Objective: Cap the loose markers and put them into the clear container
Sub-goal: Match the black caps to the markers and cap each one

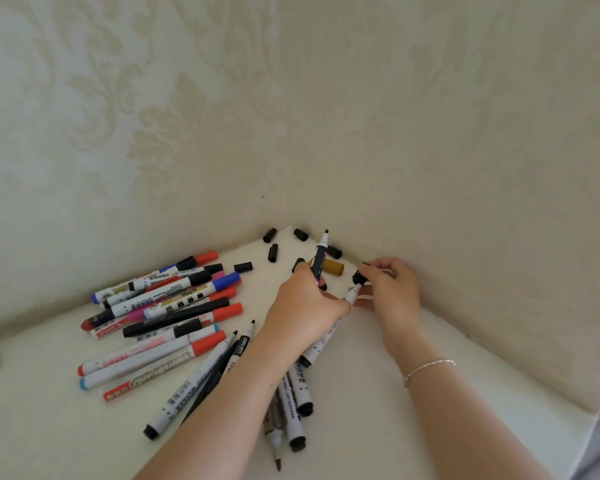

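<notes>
Head cam: left hand (303,299) has its fingers curled round two uncapped markers (321,258), one pointing up. Right hand (390,289) pinches a black cap (360,277) right at the white marker's tip. Clear container isn't in view.

so the counter (378,393) is a cream white top tucked into a corner where two papered walls meet. Left side has a messy heap of capped markers (163,306), red, blue, black and pink caps all crossing over each other. Nearer the front there's a looser bunch of uncapped markers (194,386) with white barrels and black ends, tips pointing up toward the corner. Back in the corner itself, a scatter of small black caps (272,252) lying apart from each other, plus one mustard yellow cap (333,267) on its side just beside them
</notes>
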### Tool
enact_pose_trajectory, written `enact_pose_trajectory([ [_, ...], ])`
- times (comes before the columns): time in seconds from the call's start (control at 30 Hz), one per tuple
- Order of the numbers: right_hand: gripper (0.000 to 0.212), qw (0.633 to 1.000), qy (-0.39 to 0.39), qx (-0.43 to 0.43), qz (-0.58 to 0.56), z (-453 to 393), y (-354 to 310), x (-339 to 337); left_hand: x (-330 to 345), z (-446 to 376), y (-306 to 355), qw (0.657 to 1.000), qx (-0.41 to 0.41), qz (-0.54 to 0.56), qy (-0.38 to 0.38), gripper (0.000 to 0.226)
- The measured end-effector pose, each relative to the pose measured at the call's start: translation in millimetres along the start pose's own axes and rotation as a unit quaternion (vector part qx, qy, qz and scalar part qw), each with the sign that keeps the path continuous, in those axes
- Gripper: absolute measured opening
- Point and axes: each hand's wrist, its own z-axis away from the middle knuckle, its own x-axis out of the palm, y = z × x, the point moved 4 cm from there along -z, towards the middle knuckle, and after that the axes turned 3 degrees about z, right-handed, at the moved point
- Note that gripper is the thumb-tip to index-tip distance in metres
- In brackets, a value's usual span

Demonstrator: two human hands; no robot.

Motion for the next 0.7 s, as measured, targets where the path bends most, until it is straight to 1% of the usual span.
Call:
enact_pose_trajectory([
  [0.17, 0.005, 0.999, 0.008, 0.005, -0.031, 0.2, -1.8, -2.7, -3.5, 1.2, -1.4, 1.000, 0.000, 0.015, 0.010, 0.029],
  [0.27, 0.004, 1.000, 0.003, -0.011, -0.024, 0.4, -4.0, -2.7, -5.4, 1.6, -1.8, 1.000, 0.000, 0.023, 0.014, 0.028],
  [0.47, 0.005, 1.000, -0.008, -0.012, -0.022, 3.4, -5.2, -1.2, -3.4, 1.7, -5.3, 1.000, 0.002, 0.022, 0.010, 0.025],
  [0.63, 0.004, 0.999, -0.048, 0.004, -0.002, 5.7, -5.0, 4.1, -1.5, -1.5, -4.9, 0.998, 0.017, 0.044, 0.028, 0.027],
  [0.7, 0.006, 0.997, -0.078, 0.020, 0.002, 7.3, -4.4, 5.4, -0.8, -3.3, -7.5, 0.997, 0.019, 0.057, 0.041, 0.027],
])
